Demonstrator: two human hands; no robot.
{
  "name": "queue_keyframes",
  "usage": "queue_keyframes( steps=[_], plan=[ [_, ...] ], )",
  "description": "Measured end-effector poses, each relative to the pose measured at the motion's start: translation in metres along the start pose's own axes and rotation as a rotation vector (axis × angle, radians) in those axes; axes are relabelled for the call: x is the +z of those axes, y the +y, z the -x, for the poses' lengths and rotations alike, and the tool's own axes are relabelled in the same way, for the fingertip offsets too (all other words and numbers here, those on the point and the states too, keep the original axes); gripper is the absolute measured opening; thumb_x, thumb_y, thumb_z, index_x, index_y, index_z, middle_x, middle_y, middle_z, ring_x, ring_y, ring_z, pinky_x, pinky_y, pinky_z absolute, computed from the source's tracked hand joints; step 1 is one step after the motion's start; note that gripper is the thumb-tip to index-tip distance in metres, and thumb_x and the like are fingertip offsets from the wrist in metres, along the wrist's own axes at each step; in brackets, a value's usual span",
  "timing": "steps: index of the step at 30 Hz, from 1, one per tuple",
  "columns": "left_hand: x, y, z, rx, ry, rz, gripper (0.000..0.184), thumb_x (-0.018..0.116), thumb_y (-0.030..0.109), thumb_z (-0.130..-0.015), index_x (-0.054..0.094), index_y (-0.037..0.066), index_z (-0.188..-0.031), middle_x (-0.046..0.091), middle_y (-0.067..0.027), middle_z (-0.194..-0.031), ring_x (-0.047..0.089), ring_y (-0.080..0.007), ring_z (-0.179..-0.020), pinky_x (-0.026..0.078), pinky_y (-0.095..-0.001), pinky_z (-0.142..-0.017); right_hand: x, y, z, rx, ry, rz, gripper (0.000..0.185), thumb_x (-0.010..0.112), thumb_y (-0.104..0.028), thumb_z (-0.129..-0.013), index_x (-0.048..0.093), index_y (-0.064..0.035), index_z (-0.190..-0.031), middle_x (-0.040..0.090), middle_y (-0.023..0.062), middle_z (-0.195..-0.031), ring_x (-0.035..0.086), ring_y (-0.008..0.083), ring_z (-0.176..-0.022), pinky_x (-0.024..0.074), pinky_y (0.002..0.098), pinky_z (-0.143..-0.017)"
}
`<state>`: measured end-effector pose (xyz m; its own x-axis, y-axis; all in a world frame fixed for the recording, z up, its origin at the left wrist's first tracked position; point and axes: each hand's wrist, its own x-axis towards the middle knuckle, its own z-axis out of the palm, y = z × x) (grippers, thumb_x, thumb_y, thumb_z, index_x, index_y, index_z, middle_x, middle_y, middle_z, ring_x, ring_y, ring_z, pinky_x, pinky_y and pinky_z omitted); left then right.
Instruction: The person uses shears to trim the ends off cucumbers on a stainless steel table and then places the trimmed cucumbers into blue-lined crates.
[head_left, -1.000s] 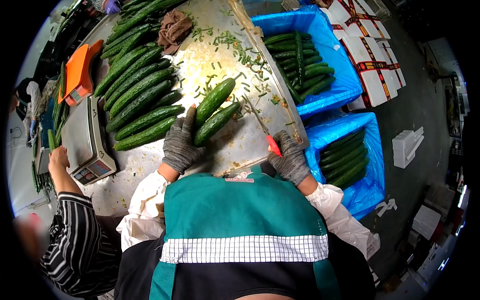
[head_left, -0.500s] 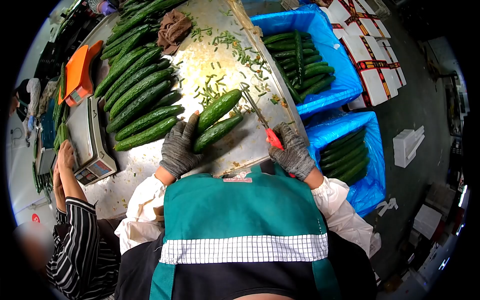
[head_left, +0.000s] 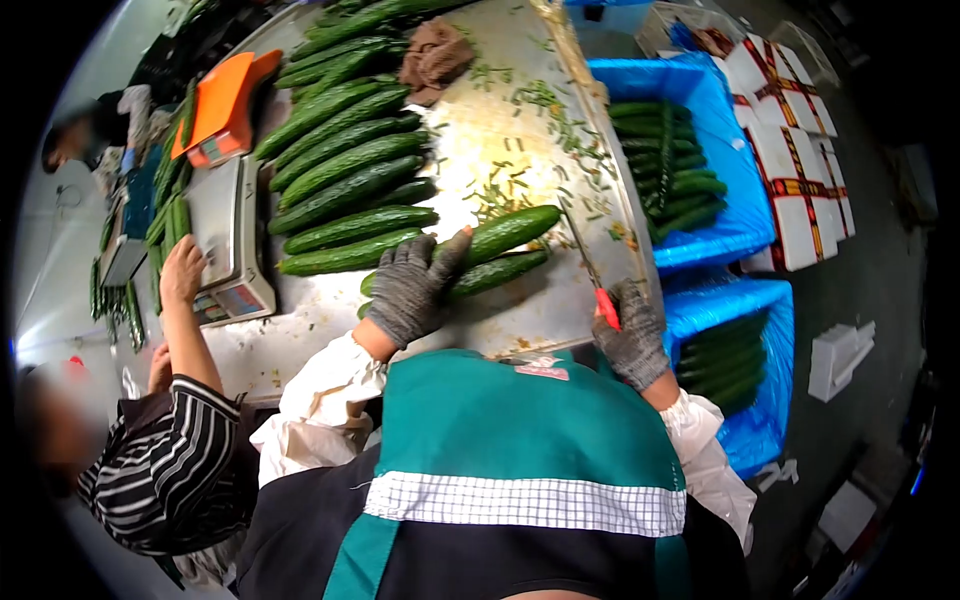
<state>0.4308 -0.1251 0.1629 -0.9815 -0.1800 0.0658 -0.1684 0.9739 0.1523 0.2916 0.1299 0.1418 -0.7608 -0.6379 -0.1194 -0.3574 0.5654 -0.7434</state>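
Observation:
My left hand [head_left: 408, 290], in a grey knit glove, lies over two dark green cucumbers and grips them. The upper cucumber [head_left: 512, 230] and the lower cucumber [head_left: 500, 274] stick out to its right, with their left parts partly under the glove. My right hand [head_left: 634, 335], gloved alike, is closed around the red handle of a pair of scissors [head_left: 606, 308]. The thin scissor blades point up and away, with their tip near the upper cucumber's right end. Small green trimmings [head_left: 500, 190] lie scattered on the metal table [head_left: 480, 335] beyond.
Rows of cucumbers [head_left: 350, 185] lie to the left, below a brown cloth [head_left: 435, 62]. A scale [head_left: 222, 230] and an orange scale [head_left: 225, 105] stand further left, near a co-worker's hand [head_left: 183, 268]. Blue-lined crates [head_left: 745, 180] of cucumbers and white boxes [head_left: 800, 160] are right.
The view has shifted, so the table appears further right. My left hand has slid further over the two cucumbers, which now lie flatter. The scissors stay in my right hand.

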Motion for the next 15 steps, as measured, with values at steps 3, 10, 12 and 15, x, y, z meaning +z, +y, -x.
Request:
queue_keyframes(
  steps=[3, 10, 12, 15],
  plan=[
    [-0.015, -0.011, -0.007, 0.033, 0.005, -0.097, 0.073, 0.062, 0.016, -0.064, 0.034, 0.019, -0.131, 0.049, -0.0143, -0.098, 0.050, -0.0332, -0.084, 0.040, -0.0431, -0.071, 0.003, -0.001, -0.004, 0.016, -0.031, -0.062, 0.021, 0.060, -0.011, -0.070, 0.046, -0.0055, -0.085, 0.056, 0.0169, -0.068, 0.057, 0.0341, -0.065, 0.0447, 0.0407, -0.058],
    [-0.054, -0.117, -0.048, -0.136, 0.100, -0.340, 0.093, 0.073, 0.030, -0.058, 0.023, 0.023, -0.136, 0.051, -0.0152, -0.088, 0.052, -0.0300, -0.077, 0.042, -0.0443, -0.065, -0.004, -0.004, -0.028, 0.156, -0.109, 0.151, 0.032, 0.064, -0.020, -0.068, 0.047, -0.0040, -0.091, 0.057, 0.0178, -0.085, 0.056, 0.0340, -0.081, 0.0442, 0.0420, -0.070],
    [-0.046, -0.181, -0.056, 0.056, 0.173, -0.050, 0.090, 0.070, 0.020, -0.061, 0.021, 0.013, -0.136, 0.045, -0.0186, -0.120, 0.046, -0.0336, -0.107, 0.039, -0.0395, -0.091, 0.025, 0.038, -0.039, 0.050, 0.026, 0.147, 0.047, 0.059, -0.032, -0.070, 0.049, -0.0029, -0.105, 0.056, 0.0200, -0.098, 0.054, 0.0346, -0.091, 0.0427, 0.0425, -0.078],
    [-0.043, -0.200, -0.073, -0.002, 0.021, 0.222, 0.085, 0.067, 0.007, -0.063, 0.023, 0.009, -0.136, 0.036, -0.0186, -0.130, 0.038, -0.0302, -0.118, 0.034, -0.0348, -0.097, 0.013, -0.002, -0.059, 0.413, -0.166, 0.121, 0.048, 0.055, -0.027, -0.070, 0.050, -0.0032, -0.112, 0.058, 0.0215, -0.099, 0.057, 0.0348, -0.089, 0.0461, 0.0424, -0.077]
  ],
)
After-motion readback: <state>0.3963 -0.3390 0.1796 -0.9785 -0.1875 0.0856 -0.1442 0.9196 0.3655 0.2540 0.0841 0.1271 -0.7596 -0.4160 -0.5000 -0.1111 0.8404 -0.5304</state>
